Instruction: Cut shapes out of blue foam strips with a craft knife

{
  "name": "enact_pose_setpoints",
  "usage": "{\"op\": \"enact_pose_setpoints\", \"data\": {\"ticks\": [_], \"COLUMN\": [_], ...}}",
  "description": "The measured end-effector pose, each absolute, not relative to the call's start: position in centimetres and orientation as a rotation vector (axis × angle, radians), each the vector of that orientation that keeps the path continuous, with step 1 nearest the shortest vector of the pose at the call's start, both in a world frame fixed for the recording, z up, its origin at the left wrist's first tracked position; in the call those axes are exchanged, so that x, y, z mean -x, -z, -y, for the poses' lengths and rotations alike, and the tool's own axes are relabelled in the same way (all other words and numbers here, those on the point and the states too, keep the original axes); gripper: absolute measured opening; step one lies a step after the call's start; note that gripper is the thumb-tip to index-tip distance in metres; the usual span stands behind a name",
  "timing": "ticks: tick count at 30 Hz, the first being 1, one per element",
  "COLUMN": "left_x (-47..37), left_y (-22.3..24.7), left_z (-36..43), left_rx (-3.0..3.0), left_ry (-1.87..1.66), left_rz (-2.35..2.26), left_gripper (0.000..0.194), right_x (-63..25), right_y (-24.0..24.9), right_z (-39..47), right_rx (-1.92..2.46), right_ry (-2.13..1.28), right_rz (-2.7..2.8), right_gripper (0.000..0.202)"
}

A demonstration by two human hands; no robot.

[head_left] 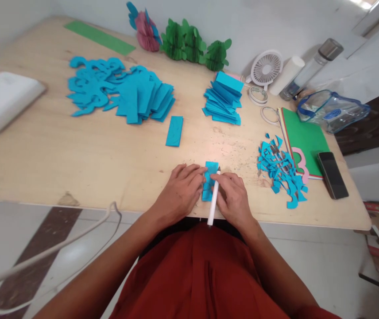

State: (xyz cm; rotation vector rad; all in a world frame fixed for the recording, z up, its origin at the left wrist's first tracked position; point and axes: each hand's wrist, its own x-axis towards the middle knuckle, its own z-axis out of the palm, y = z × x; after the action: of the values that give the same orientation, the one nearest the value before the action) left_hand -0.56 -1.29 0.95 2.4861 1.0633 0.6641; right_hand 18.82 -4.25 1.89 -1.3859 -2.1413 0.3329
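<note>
A narrow blue paper strip (210, 181) lies upright in front of me near the table's front edge. My left hand (184, 190) rests at its left side, fingers together, the fingertips pressing on the strip's edge. My right hand (232, 195) is closed around a white pen (213, 199) with a dark tip, which slants along the strip's right side with its tip by the upper right corner. Behind the strip lies another blue paper piece (174, 131). Further back are a stack of blue papers (145, 95) and a second stack (223, 99).
Curly blue cutouts (93, 84) lie at the back left, near a white box-like object (6, 102). Blue scraps (279, 166), green sheets (304, 137) and a phone (333, 175) are at the right. A fan (265, 68) and green paper figures (192, 42) stand behind.
</note>
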Motion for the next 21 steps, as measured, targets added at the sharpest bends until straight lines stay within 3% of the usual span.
{"op": "enact_pose_setpoints", "data": {"ticks": [21], "left_x": [0.71], "left_y": [-0.85], "left_z": [1.11], "left_rx": [-2.473], "left_ry": [-0.655], "left_rz": [-1.050], "left_gripper": [0.032], "right_x": [-18.53], "right_y": [-1.99], "right_z": [4.38], "right_rx": [1.434], "right_ry": [-0.268], "right_rz": [2.215], "right_gripper": [0.036]}}
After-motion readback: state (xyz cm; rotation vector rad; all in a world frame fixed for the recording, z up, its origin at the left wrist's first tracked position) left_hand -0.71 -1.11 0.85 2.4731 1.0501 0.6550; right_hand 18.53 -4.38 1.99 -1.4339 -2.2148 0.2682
